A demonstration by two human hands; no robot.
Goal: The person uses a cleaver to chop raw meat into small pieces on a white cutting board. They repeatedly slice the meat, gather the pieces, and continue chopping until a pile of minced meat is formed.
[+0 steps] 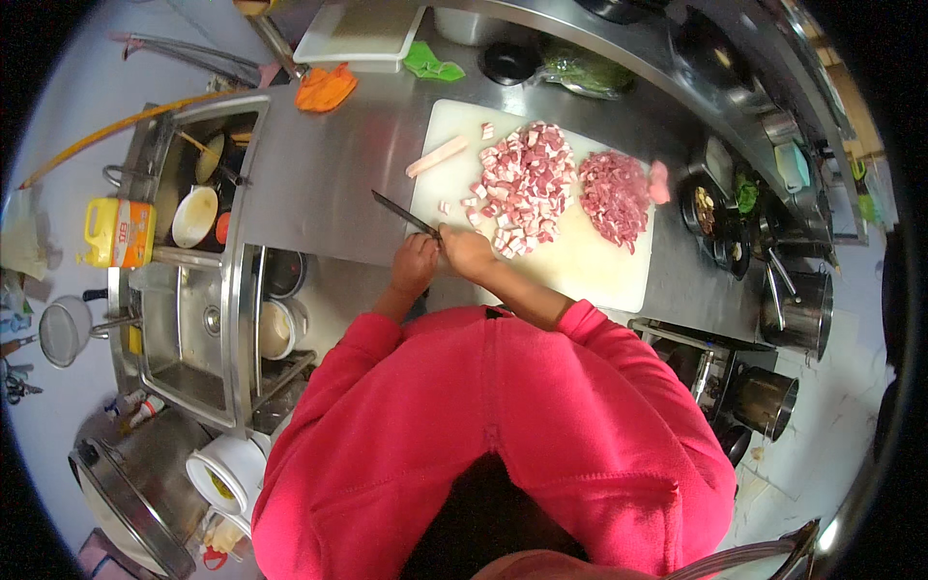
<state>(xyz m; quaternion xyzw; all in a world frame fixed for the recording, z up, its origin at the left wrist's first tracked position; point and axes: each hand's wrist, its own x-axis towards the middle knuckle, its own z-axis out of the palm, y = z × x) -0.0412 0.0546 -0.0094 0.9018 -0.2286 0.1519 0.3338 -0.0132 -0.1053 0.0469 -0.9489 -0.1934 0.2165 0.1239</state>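
Note:
A dark-bladed knife (403, 212) points up and left across the near-left edge of the white cutting board (587, 279). My right hand (465, 251) is closed at its handle end. Right beside it, my left hand (415, 262) has its fingers curled against the right hand; whether they hold anything is hidden. A heap of diced fatty pork (528, 174) covers the middle of the board, with loose cubes towards my hands. To its right lies a pile of thinly cut red meat (616, 192). A pale strip of fat or skin (438, 156) rests at the board's left.
A steel counter (326, 174) carries the board, an orange cloth (326, 87), a green cloth (431, 61) and a white tray (359, 32). Left is a double sink (185, 326) with a yellow jug (116, 233) beside it. Dark pans (703, 206) stand right, under a shelf.

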